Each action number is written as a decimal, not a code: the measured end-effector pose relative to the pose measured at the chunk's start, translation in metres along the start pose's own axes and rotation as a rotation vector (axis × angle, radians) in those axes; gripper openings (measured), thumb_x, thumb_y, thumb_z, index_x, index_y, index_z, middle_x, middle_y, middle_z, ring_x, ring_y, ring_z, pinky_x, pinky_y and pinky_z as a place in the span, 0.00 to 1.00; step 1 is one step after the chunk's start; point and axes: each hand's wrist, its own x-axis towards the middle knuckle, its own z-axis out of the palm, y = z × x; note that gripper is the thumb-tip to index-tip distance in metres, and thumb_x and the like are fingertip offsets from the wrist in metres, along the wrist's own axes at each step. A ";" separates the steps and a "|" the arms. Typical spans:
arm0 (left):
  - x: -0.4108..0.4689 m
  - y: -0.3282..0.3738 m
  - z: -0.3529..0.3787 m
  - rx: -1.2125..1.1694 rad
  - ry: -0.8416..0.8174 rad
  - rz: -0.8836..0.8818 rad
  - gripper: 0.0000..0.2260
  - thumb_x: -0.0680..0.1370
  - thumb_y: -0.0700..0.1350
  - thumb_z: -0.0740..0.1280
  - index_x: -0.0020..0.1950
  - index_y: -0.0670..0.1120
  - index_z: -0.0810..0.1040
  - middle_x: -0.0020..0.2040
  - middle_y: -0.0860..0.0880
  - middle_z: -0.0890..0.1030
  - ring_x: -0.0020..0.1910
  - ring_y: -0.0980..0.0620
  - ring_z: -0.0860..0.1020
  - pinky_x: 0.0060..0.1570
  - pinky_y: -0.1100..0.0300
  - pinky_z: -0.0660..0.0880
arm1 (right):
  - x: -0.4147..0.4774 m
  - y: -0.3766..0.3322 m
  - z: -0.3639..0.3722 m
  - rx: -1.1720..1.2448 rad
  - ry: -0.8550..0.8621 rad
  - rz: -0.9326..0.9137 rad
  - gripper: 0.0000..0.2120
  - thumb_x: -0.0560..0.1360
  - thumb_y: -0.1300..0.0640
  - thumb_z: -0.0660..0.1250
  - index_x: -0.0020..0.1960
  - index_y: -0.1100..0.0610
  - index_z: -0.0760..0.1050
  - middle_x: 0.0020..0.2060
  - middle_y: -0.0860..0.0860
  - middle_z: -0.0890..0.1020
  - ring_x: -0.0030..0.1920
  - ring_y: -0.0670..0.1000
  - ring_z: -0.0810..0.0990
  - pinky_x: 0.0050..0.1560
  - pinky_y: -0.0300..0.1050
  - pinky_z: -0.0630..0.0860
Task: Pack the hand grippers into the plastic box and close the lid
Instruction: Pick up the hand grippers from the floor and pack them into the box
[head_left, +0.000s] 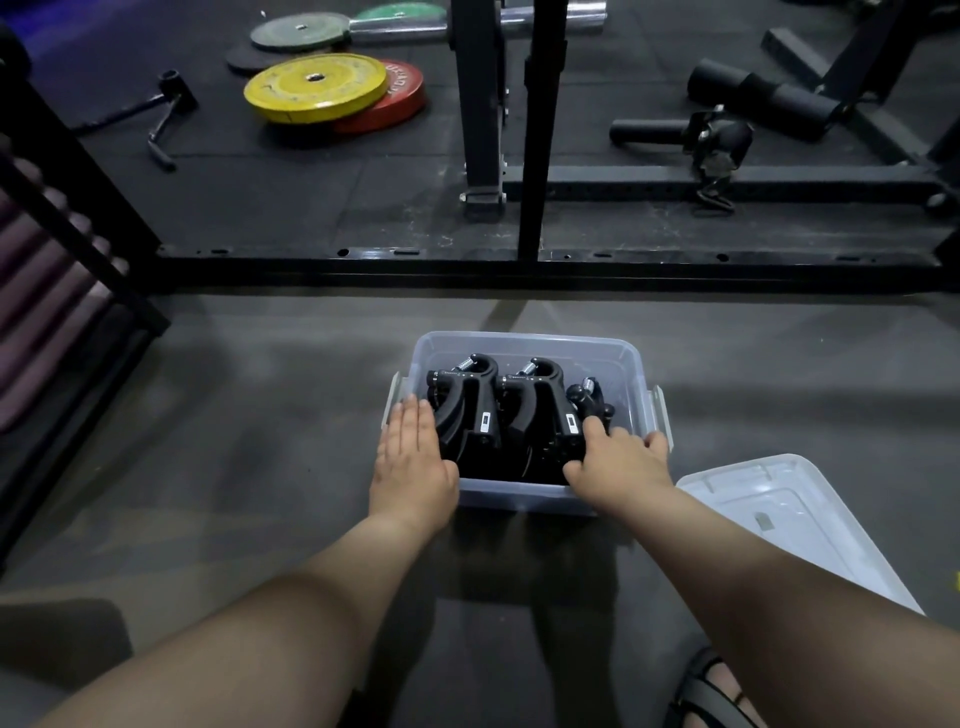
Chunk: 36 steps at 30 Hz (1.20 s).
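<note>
Down on the grey floor (249, 426), just short of the black rack base (519, 260): the clear plastic box (524, 344), open-topped. Inside, upright and side by side with springs toward the far wall: two black hand grippers (480, 405), plus a third gripper (589, 399) tucked in at the right end. None seen loose on the floor. Flat on the floor to the right of the box and nearer the body, apart from it: the lid (779, 514).

Left hand (410, 460) laid flat along the left rim of the box, fingers (410, 418) straight and together, clasping nothing; touching the nearest gripper's handle or just beside it, hard to tell which. Right hand (621, 462) spread over the right end of the box, fingers (595, 428) apart and resting on the grippers there, the outermost reaching the right rim; no clear clasp on anything.

Judging from this: packing all but done, now a matter of settling the load low enough for the lid. Closing not yet begun.

Next, most likely: lift the right hand clear, take the lid by an edge, square it to the box, lower it onto the rim and press until the side latches (662, 410) catch. Calls for a steadying left hand on the box, and for no spring or handle standing above the rim.

Farther off, untouched: yellow and red weight plates (317, 85).
</note>
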 end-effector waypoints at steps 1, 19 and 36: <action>0.000 0.000 -0.001 -0.012 -0.003 0.000 0.35 0.76 0.45 0.57 0.80 0.43 0.45 0.80 0.46 0.44 0.79 0.50 0.41 0.76 0.53 0.42 | 0.000 0.001 0.001 0.006 0.016 0.006 0.12 0.72 0.49 0.56 0.55 0.51 0.65 0.53 0.54 0.76 0.56 0.57 0.75 0.62 0.54 0.59; 0.024 0.003 -0.005 -0.129 0.170 0.003 0.25 0.78 0.41 0.57 0.76 0.41 0.63 0.77 0.44 0.63 0.77 0.48 0.58 0.76 0.53 0.52 | -0.005 0.033 0.023 0.219 0.186 -0.142 0.28 0.80 0.56 0.54 0.79 0.57 0.55 0.80 0.51 0.48 0.79 0.50 0.42 0.77 0.48 0.38; 0.053 -0.010 -0.003 -0.283 0.157 -0.096 0.23 0.80 0.40 0.54 0.77 0.43 0.62 0.77 0.45 0.62 0.77 0.48 0.57 0.76 0.57 0.51 | 0.023 0.054 0.035 0.315 0.295 -0.262 0.31 0.76 0.69 0.57 0.78 0.65 0.56 0.79 0.57 0.54 0.79 0.54 0.45 0.76 0.40 0.38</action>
